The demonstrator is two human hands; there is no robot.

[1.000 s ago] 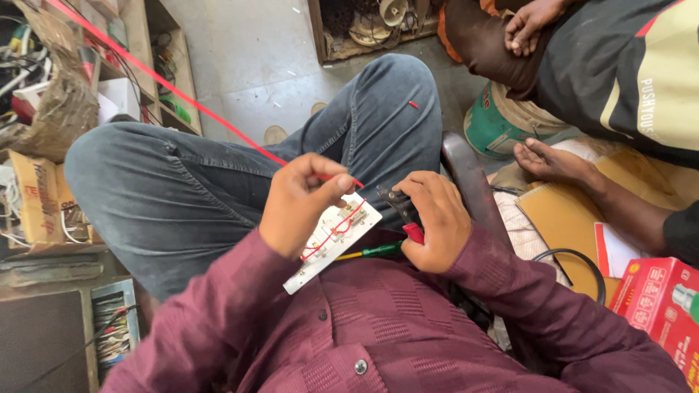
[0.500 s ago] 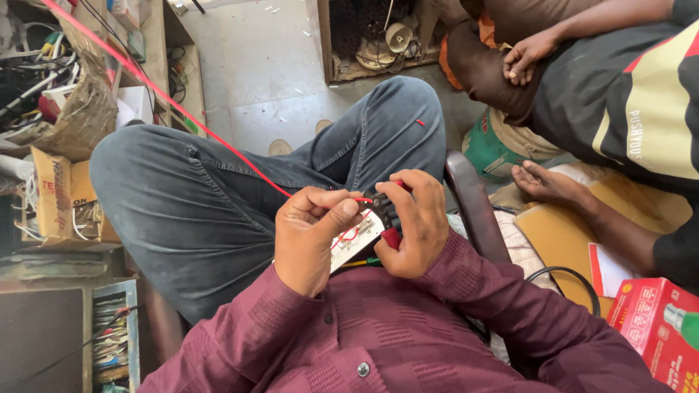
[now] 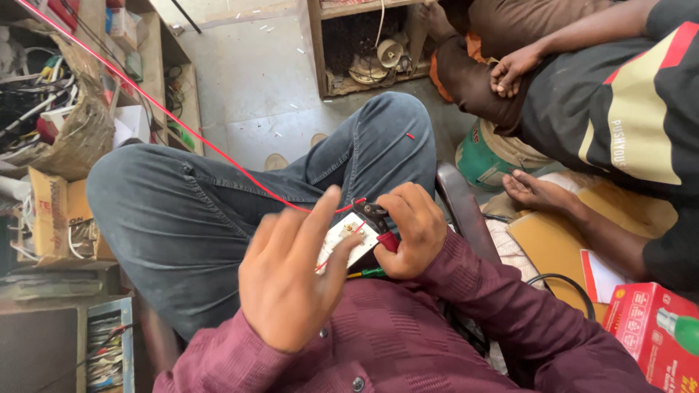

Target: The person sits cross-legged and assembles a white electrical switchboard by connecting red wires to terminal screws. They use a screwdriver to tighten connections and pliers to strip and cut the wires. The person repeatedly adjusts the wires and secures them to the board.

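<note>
My left hand (image 3: pixel 291 284) is blurred, its fingers spread apart over my lap, the fingertips close to a small white plate (image 3: pixel 348 239). My right hand (image 3: pixel 411 225) is closed around pliers (image 3: pixel 378 218) with red handles and also props the white plate from the right. A thin red wire (image 3: pixel 182 124) runs from the upper left across my grey trousers to the pliers' jaws. A short green wire (image 3: pixel 368 274) pokes out below the plate. I cannot tell whether my left fingers touch the plate.
Another person sits at the right, with a bare foot (image 3: pixel 539 193) on brown cardboard. A red box (image 3: pixel 655 331) lies at the lower right. There is a green bucket (image 3: pixel 488 156) beyond my knee, cluttered shelves with cables (image 3: pixel 44 109) at the left, and a wooden crate (image 3: pixel 371 51) at the top.
My left hand has let go of the white plate and opened, fingers spread. The right hand keeps the pliers at the red wire. The view has shifted upward slightly.
</note>
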